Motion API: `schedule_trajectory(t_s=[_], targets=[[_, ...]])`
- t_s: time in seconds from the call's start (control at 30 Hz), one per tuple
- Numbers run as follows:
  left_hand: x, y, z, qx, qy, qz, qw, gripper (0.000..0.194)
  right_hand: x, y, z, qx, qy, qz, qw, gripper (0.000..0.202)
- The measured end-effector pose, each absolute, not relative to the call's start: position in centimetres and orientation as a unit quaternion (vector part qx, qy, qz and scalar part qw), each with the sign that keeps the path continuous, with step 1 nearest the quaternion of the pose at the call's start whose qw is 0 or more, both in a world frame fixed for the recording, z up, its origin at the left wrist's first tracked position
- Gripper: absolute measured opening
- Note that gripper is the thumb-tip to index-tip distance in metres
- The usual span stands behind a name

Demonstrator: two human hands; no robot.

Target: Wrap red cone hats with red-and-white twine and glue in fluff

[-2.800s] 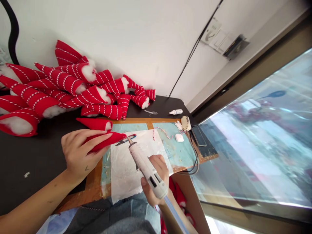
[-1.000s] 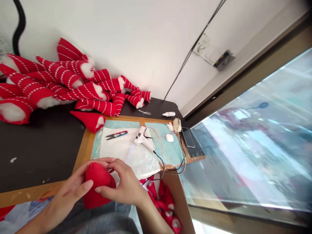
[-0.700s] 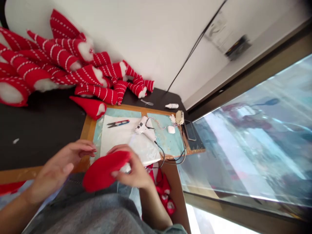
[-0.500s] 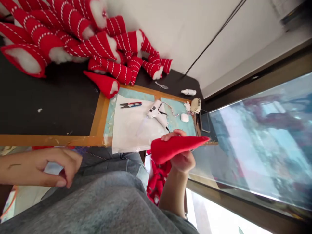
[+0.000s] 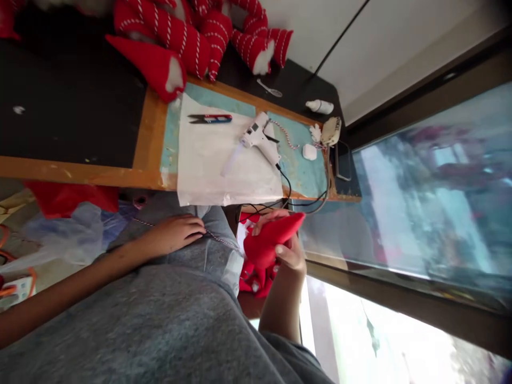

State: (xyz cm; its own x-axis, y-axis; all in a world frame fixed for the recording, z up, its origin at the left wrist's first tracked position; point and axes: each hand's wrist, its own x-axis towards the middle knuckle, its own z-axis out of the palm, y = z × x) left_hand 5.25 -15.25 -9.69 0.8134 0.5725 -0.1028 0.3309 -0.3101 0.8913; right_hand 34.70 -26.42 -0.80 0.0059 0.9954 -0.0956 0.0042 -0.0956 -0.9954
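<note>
A plain red cone-shaped hat is in my right hand, held over my lap with its tip pointing right; the fingers and thumb grip its sides. My left hand is at my thigh, closed on a thin red-and-white twisted cord that runs across my lap. The cord shows on both sides of the hand. On the table, a white glue gun lies on a white sheet, with thread snips near it.
Stuffed red cones with striped cord are piled at the back, and a plain stuffed red cone lies before them. A white bottle, a phone and a cord bundle sit at the right. Red pieces lie below the table edge.
My left hand has moved right onto my thigh and closed on the cord. My right hand has brought the red hat left and tilted it. The view has tipped downward.
</note>
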Motion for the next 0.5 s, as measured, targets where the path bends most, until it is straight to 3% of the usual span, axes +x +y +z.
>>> schedule_trajectory(t_s=[0.17,0.33,0.43,0.5], targets=[[10.8,-16.8,-12.2,0.800,0.180,0.109,0.561,0.025,34.0,-30.0,-2.2,-0.561,-0.477,0.507,0.448,0.066],[11.8,-16.9,-13.5,0.802,0.175,0.117,0.558,0.026,34.4,-34.3,-3.7,-0.602,-0.415,0.470,0.494,0.061],[8.5,-16.5,-12.9,0.803,0.222,0.128,0.538,0.012,34.6,-35.6,-4.5,-0.641,-0.383,0.448,0.492,0.062],[4.6,-16.1,-12.3,0.779,0.332,0.177,0.502,0.007,34.5,-35.6,-5.0,-0.644,-0.384,0.443,0.491,0.060]])
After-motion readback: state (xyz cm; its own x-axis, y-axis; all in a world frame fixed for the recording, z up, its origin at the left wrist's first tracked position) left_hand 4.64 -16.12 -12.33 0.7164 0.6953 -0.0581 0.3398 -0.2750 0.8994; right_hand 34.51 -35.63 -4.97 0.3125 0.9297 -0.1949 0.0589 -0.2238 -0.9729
